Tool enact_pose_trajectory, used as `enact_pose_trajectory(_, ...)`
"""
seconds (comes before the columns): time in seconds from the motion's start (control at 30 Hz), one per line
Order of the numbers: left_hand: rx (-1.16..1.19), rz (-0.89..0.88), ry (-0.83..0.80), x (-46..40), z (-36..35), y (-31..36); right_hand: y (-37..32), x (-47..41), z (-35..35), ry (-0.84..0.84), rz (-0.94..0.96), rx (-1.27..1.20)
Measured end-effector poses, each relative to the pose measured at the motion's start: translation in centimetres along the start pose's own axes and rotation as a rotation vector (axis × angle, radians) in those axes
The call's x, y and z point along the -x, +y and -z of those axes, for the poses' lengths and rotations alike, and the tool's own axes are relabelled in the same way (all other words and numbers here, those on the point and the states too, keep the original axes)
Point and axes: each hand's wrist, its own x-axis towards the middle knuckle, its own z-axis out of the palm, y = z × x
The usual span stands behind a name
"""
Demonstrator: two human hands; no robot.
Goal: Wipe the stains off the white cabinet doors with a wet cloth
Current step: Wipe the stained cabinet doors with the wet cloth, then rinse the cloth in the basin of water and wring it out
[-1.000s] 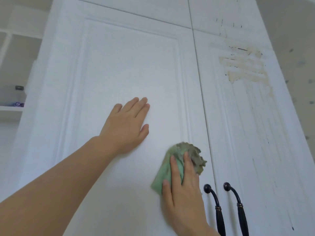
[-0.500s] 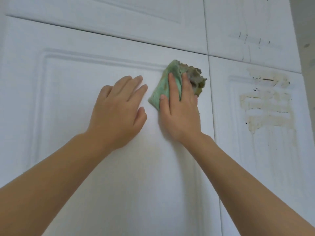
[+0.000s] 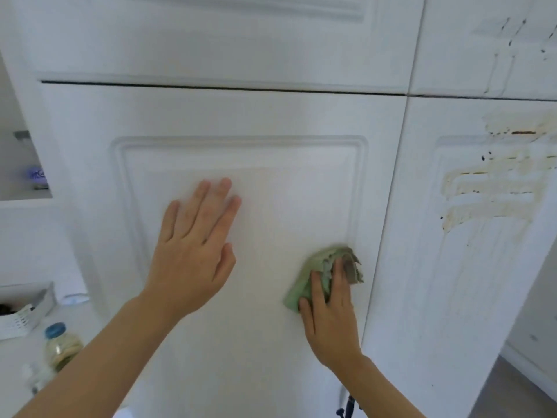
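Two tall white cabinet doors fill the view. The left door (image 3: 271,182) looks clean. My left hand (image 3: 193,251) lies flat on its inner panel, fingers spread. My right hand (image 3: 330,315) presses a crumpled green cloth (image 3: 324,273), soiled brown at its top, against the right side of the same panel near the moulding. The right door (image 3: 452,297) carries yellowish-brown smears with dark specks (image 3: 494,188) near its top and faint drip lines below them. More dark marks (image 3: 512,34) show on the upper right door.
A dark door handle (image 3: 348,408) peeks out under my right forearm. At the left is an open shelf (image 3: 27,194) with a small item, a white basket (image 3: 24,315), and a blue-capped jar (image 3: 61,345) on a counter.
My right hand has dragged the cloth down from the panel's top right corner to lower along its right side. The view has tilted down. My left hand stays flat on the panel.
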Motion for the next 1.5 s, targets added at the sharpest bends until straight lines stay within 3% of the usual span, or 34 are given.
enact_pose_trajectory(0.17,-0.001,0.201,-0.099,2.3,1.3,-1.9,-5.1,-12.6,5.5,0.332,-0.094,-0.133)
enact_pose_trajectory(0.27,0.048,0.304,-0.135,3.9,1.8,-2.6,-7.7,-14.5,5.7,0.425,-0.149,-0.115)
enact_pose_trajectory(0.43,0.164,0.399,-0.134,7.8,3.0,-3.4,-12.7,-9.1,0.3,0.292,0.279,0.027)
enact_pose_trajectory(0.57,0.257,0.412,-0.147,10.9,4.8,-4.7,-14.0,-6.2,-1.8,0.206,0.549,-0.005)
enact_pose_trajectory(0.67,0.473,0.574,-0.127,12.9,7.8,-5.5,-15.8,-2.5,-2.2,-0.001,0.605,-0.076)
enact_pose_trajectory(0.73,0.667,0.780,-0.100,14.2,10.1,-5.7,-18.0,0.5,-2.1,-0.213,0.466,-0.228)
enact_pose_trajectory(0.77,0.731,0.895,-0.123,15.1,10.9,-6.0,-19.3,1.6,-1.8,-0.318,0.332,-0.379)
enact_pose_trajectory(0.87,0.777,1.182,-0.338,18.8,13.3,-7.3,-24.7,4.2,0.2,-0.634,-0.360,-0.970)
enact_pose_trajectory(0.97,0.766,1.471,-0.481,24.1,16.5,-8.5,-29.8,6.9,2.1,-0.902,-0.633,-1.309)
enact_pose_trajectory(1.07,1.015,1.806,-0.464,29.3,20.6,-8.1,-33.8,10.3,3.3,-1.171,-0.698,-1.503)
enact_pose_trajectory(1.17,1.143,1.952,-0.276,34.3,25.2,-6.5,-37.5,14.7,3.8,-1.447,-0.717,-1.581)
enact_pose_trajectory(1.3,0.998,2.132,-0.035,40.5,31.2,-3.5,-41.4,21.4,3.6,-1.732,-0.672,-1.531)
enact_pose_trajectory(1.37,0.890,2.201,-0.002,44.6,35.0,-1.8,-43.9,25.7,4.1,-1.880,-0.628,-1.442)
enact_pose_trajectory(1.5,0.766,2.269,-0.010,50.4,39.8,0.2,-47.2,31.4,5.2,-1.984,-0.478,-1.290)
